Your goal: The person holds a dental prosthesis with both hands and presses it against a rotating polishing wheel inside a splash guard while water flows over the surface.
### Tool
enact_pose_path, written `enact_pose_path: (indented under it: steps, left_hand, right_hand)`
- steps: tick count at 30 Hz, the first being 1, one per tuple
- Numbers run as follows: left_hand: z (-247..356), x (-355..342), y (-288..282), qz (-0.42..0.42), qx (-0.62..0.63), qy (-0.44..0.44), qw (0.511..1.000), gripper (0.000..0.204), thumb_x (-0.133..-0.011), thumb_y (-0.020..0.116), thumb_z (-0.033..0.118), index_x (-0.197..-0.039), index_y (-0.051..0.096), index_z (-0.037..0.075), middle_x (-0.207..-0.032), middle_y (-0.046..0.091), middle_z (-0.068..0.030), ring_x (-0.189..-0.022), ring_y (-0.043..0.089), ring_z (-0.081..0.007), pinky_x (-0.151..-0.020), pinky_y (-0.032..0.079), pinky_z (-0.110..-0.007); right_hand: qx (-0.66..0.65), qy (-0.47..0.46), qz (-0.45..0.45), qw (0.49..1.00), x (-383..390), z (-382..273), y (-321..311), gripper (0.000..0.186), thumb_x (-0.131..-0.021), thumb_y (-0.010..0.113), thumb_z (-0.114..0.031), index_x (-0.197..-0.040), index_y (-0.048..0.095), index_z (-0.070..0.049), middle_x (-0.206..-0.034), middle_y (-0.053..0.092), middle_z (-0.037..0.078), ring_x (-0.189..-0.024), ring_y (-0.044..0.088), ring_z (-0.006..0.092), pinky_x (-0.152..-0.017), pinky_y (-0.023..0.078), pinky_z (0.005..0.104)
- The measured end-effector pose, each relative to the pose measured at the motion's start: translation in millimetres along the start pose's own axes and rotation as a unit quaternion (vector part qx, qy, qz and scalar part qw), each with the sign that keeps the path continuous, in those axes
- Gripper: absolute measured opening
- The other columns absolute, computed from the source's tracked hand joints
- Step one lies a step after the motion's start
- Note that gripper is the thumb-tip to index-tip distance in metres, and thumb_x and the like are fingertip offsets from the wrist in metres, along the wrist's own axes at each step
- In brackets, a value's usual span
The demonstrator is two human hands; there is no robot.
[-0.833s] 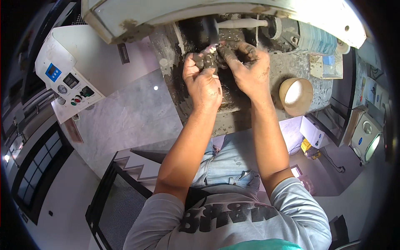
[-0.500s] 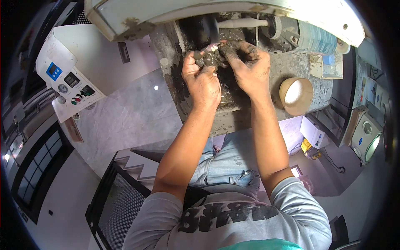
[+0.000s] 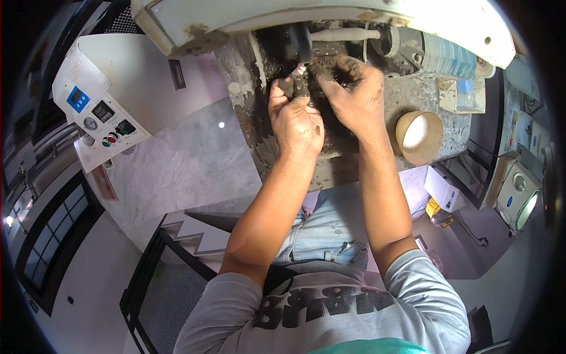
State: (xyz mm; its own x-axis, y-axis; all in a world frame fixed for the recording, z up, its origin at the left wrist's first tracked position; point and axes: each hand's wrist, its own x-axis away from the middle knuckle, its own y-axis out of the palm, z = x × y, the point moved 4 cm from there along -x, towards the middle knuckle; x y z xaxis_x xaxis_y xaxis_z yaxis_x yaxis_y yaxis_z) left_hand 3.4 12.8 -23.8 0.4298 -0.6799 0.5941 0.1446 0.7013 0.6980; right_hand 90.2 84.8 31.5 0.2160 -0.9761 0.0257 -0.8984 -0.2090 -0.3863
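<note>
A small denture (image 3: 301, 69), pink with white teeth and smeared with grey mud, is pinched by my left hand (image 3: 298, 124). The muddy fingers of that hand are closed round its lower side. My right hand (image 3: 361, 97) is curled at the denture's right side, thumb and fingers bent toward it; its fingertips are partly hidden. Just above the denture is a dark polishing wheel (image 3: 300, 42) on a pale shaft (image 3: 345, 34). The denture's upper edge meets or nearly meets the wheel; I cannot tell which. Wet grey slurry coats the basin beneath both hands.
A pale hood (image 3: 318, 15) arches over the wheel. At right are the ribbed bluish motor (image 3: 451, 56), a tan bowl (image 3: 433, 138) with white contents and a small open box (image 3: 466, 100). A white control panel (image 3: 103, 115) stands at left.
My left hand has shifted slightly right and toward me, with its wrist turned. My right hand has moved only a little. The denture stays by the wheel.
</note>
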Motion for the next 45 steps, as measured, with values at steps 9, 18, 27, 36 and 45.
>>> enact_pose_path:
  steps: [9,18,27,36,45]
  left_hand:
    - [16,-4,3,-0.079,-0.150,0.118,0.979,0.033,-0.075,0.043,-0.019,-0.099,0.052,0.001,-0.104,0.062,-0.0139,-0.097,0.062,-0.0212,-0.087,0.050,-0.030]
    - [42,-18,17,-0.113,-0.320,0.095,0.936,0.032,-0.074,0.042,-0.015,-0.099,0.058,-0.005,-0.095,0.064,-0.0110,-0.083,0.062,-0.0158,-0.076,0.050,-0.027]
    - [49,-25,26,-0.106,-0.374,0.054,0.920,0.029,-0.079,0.039,-0.011,-0.102,0.056,-0.008,-0.093,0.065,-0.0126,-0.077,0.062,-0.0152,-0.073,0.050,-0.027]
    - [49,-23,32,-0.113,-0.406,0.082,0.903,0.027,-0.080,0.042,-0.010,-0.102,0.057,-0.008,-0.093,0.064,-0.0106,-0.078,0.060,-0.0126,-0.073,0.048,-0.025]
    - [48,-32,29,-0.110,-0.414,0.100,0.898,0.027,-0.079,0.044,-0.010,-0.101,0.059,-0.007,-0.088,0.064,-0.0085,-0.071,0.058,-0.0109,-0.067,0.047,-0.023]
  right_hand:
    - [-0.080,0.044,-0.004,0.996,7,15,5,0.022,-0.075,0.067,-0.009,-0.093,0.070,0.003,-0.083,0.071,0.016,-0.075,0.068,0.0178,-0.071,0.051,0.0296]
    - [-0.079,0.088,0.011,0.993,9,11,9,0.019,-0.076,0.068,-0.010,-0.087,0.068,0.005,-0.075,0.069,0.011,-0.068,0.062,0.0122,-0.066,0.049,0.0284]
    - [-0.062,0.082,0.008,0.995,9,7,12,0.019,-0.077,0.069,-0.012,-0.085,0.068,0.005,-0.072,0.068,0.013,-0.064,0.060,0.0108,-0.063,0.048,0.0282]
    - [-0.041,0.057,0.018,0.997,9,20,13,0.020,-0.077,0.069,-0.012,-0.087,0.068,0.006,-0.074,0.069,0.014,-0.067,0.063,0.0127,-0.065,0.049,0.0282]
    - [-0.084,0.045,0.015,0.995,8,11,17,0.022,-0.077,0.068,-0.014,-0.089,0.069,0.004,-0.077,0.070,0.016,-0.069,0.064,0.0137,-0.068,0.050,0.0280]
